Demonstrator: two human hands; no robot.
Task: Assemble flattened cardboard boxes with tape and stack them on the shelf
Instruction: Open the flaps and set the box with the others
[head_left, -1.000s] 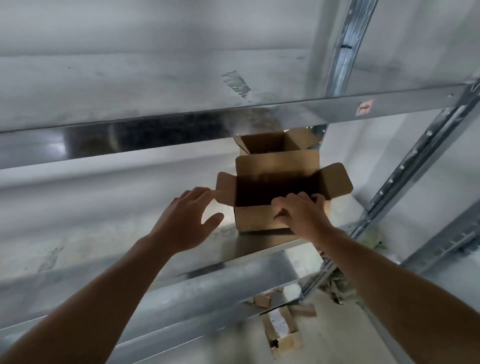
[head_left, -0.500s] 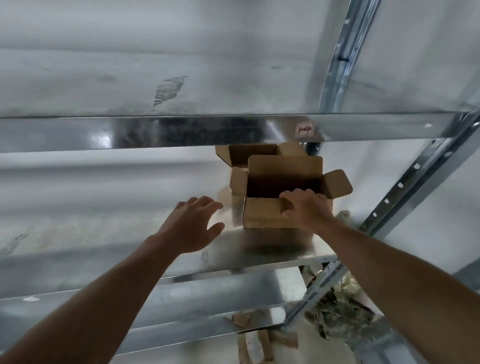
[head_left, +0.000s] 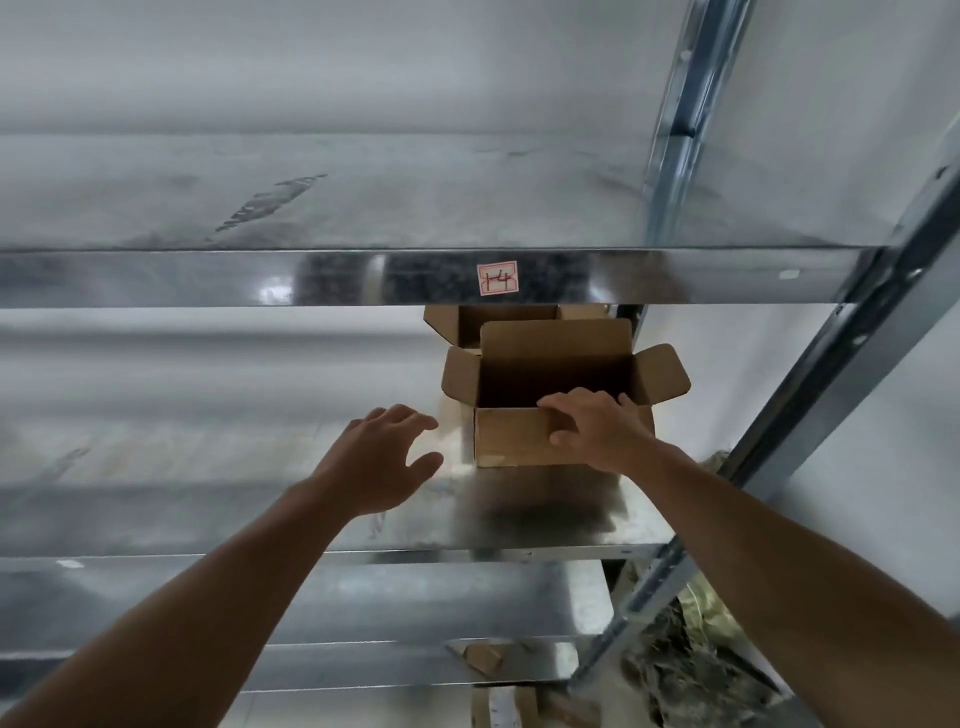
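Note:
An open-topped cardboard box (head_left: 511, 436) with its flaps spread stands on the metal shelf (head_left: 260, 457), toward the right end. My right hand (head_left: 597, 428) grips its near wall, fingers hooked over the top edge and thumb on the front face. My left hand (head_left: 379, 462) hovers just left of the box with fingers spread, holding nothing and not touching it. A second open cardboard box (head_left: 467, 325) stands right behind the first, partly hidden by the upper shelf beam.
An upper shelf beam (head_left: 363, 278) with a small pink label (head_left: 497, 278) crosses above the boxes. A slotted steel upright (head_left: 810, 405) runs diagonally on the right. Cardboard pieces (head_left: 498, 691) and a mottled green bundle (head_left: 691, 649) lie on the floor below.
The box has slid slightly further back on the shelf under my right hand. My left hand stays off the box, and the view has shifted so the shelf appears more level.

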